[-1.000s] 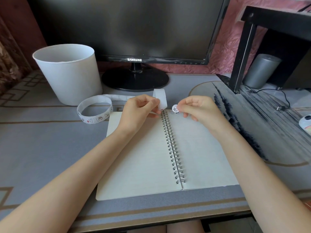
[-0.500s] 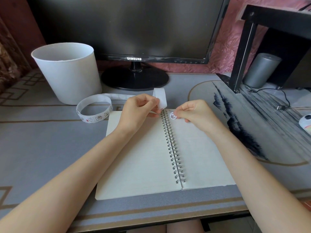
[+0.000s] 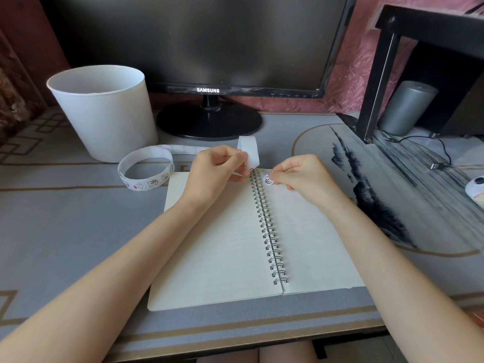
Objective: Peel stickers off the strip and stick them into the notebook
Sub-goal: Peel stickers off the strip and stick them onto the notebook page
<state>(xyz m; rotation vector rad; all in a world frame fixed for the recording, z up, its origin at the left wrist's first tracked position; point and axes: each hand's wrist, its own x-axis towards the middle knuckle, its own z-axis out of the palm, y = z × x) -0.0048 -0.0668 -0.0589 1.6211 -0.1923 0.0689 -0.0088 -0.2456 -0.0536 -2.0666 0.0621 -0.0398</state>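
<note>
One grey desk (image 3: 65, 231) with tan border lines carries everything in view. At its back stands a dark Samsung monitor (image 3: 199, 40) on a round black foot, and just to the left of that foot stands a white bucket (image 3: 104, 113), upright and open at the top. On the right a black stand (image 3: 377, 74) rises from the desk, with a grey cylinder (image 3: 407, 107) upright behind its leg.

The notebook (image 3: 222, 252) lies open and flat in the middle, near the front edge, both lined pages bare apart from the top of the right one; its wire spiral (image 3: 268, 229) runs down the centre.

The left hand (image 3: 214, 171) hovers over the top of the left page, thumb and curled fingers pinching the sticker strip (image 3: 146, 183). From this grip the strip's blank end stands up above the fingers, while the rest trails left into a loose loop on the desk, between bucket and notebook, with small cartoon stickers along its outer face.

The right hand (image 3: 303, 174) sits at the top of the right page, its fingers curled, thumb and forefinger nipping a round sticker (image 3: 267, 178). The sticker is just beside the spiral, at the page's upper corner; whether it lies fully flat on the paper cannot be told.

A black cable plug (image 3: 436, 165) lies on the desk at far right.
</note>
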